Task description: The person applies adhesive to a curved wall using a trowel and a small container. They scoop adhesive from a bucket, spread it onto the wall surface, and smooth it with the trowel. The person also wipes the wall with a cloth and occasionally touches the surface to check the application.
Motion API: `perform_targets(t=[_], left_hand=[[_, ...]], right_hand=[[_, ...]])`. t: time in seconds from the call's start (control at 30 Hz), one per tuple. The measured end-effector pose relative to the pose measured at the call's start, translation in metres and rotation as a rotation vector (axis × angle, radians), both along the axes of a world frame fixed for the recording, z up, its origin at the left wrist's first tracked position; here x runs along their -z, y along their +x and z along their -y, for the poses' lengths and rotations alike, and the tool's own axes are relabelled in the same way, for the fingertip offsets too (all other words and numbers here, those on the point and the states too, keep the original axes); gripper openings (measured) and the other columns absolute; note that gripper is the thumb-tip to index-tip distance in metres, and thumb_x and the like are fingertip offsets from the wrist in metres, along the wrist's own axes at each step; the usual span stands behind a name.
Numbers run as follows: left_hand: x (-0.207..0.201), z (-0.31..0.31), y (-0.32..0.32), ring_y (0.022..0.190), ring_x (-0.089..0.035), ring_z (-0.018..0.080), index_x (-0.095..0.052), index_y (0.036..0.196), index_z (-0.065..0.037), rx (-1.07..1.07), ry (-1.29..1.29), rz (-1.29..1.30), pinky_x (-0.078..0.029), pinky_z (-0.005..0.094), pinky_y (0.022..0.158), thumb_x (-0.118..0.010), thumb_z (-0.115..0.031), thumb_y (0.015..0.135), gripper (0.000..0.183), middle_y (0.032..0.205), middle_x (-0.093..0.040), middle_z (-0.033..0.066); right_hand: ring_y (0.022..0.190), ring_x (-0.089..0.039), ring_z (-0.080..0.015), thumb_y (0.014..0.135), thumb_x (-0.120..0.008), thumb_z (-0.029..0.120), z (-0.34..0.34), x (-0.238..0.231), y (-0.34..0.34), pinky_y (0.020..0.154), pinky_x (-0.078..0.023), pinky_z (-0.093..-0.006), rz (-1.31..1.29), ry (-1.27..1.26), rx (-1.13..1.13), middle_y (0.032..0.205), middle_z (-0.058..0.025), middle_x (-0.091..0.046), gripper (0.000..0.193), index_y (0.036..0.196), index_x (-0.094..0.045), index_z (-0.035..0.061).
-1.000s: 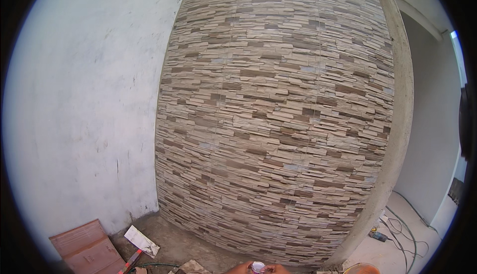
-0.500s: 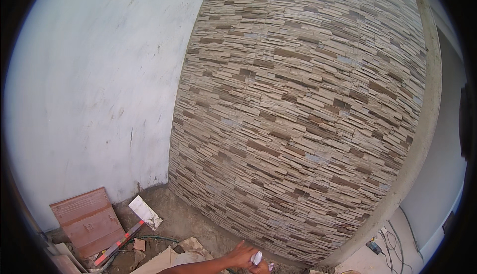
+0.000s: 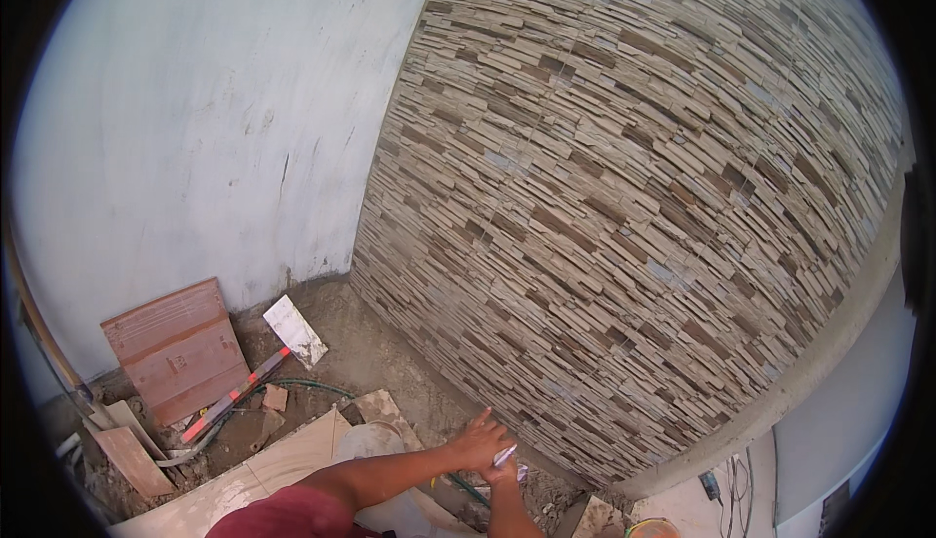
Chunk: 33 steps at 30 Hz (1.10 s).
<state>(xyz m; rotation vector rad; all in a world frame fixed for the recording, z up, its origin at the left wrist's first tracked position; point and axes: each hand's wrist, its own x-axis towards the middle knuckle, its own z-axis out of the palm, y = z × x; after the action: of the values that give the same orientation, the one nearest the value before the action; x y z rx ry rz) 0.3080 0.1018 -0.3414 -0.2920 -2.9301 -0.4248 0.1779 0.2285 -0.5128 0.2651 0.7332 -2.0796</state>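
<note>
My left hand reaches in from the lower left, its bare forearm below a red sleeve. It meets my right hand, which comes up from the lower edge. Between them shows a small white crumpled piece, paper or plastic; I cannot tell which. Both hands are closed about it, though some fingers are hidden. They are low beside the foot of a wall clad in stone-look tiles in beige and brown strips. A second pale scrap shows just right of my right hand.
A whitish wall meets the tiled one. At left are a reddish-brown tile, a red-and-grey level and a white tile piece. A bucket and beige tiles are nearby. Right: a power tool and cables.
The view has tipped down and turned, so more of the floor, my arms and the bucket show. My hands stay together around the white piece.
</note>
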Motion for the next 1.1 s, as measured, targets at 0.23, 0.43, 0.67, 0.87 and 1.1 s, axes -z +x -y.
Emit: perform_targets(t=[0.23,0.43,0.67,0.87,1.1], left_hand=[[0.023,-0.003,-0.005,0.122,-0.051,0.0311,-0.052,0.133,-0.014,-0.201,0.436,-0.043,-0.011,0.0573,0.118,-0.065,-0.025,0.076,0.06,0.124,-0.056,0.0134],[0.035,0.002,-0.001,0.124,-0.05,0.0316,-0.049,0.132,-0.013,-0.275,0.591,-0.044,-0.018,0.0621,0.113,-0.07,-0.025,0.076,0.06,0.129,-0.055,0.0124],[0.063,0.001,-0.004,0.095,-0.064,0.0352,-0.059,0.118,-0.01,-0.348,0.696,-0.262,-0.046,0.0488,0.085,-0.079,-0.028,0.069,0.056,0.102,-0.067,0.0154],[0.065,-0.007,0.01,0.097,-0.063,0.0352,-0.058,0.118,-0.007,-0.223,0.79,-0.195,-0.048,0.0449,0.083,-0.079,-0.026,0.069,0.056,0.103,-0.067,0.0156],[0.07,-0.017,0.018,0.113,-0.057,0.0378,-0.052,0.131,-0.004,-0.212,0.678,-0.031,-0.047,0.0438,0.094,-0.08,-0.032,0.072,0.071,0.125,-0.057,0.0228]], right_hand=[[0.109,-0.062,-0.0253,0.099,-0.049,0.028,0.006,-0.044,0.024,0.092,-0.053,-0.0418,-0.025,0.069,0.015,0.124,-0.0089,-0.061,0.029,0.122,-0.059,0.0137],[0.07,-0.065,-0.0206,0.096,-0.056,0.028,-0.005,-0.094,0.029,0.054,-0.055,-0.0326,-0.66,0.875,-0.275,0.094,-0.0089,-0.065,0.022,0.109,-0.059,0.0104],[0.069,-0.061,-0.0158,0.085,-0.066,0.007,-0.04,-0.135,0.037,0.06,-0.053,-0.0313,-1.169,0.711,-0.051,0.094,-0.009,-0.06,0.037,0.121,-0.055,0.0051],[0.074,-0.06,-0.0129,0.083,-0.07,0.005,-0.07,-0.167,0.051,0.068,-0.049,-0.0267,-1.568,0.899,-0.4,0.095,-0.0077,-0.062,0.04,0.121,-0.06,0.0046],[0.072,-0.066,-0.0218,0.084,-0.073,0.019,-0.08,-0.175,0.05,0.068,-0.052,-0.0335,-1.719,1.117,-0.526,0.085,-0.0147,-0.069,0.025,0.101,-0.069,0.0015]])
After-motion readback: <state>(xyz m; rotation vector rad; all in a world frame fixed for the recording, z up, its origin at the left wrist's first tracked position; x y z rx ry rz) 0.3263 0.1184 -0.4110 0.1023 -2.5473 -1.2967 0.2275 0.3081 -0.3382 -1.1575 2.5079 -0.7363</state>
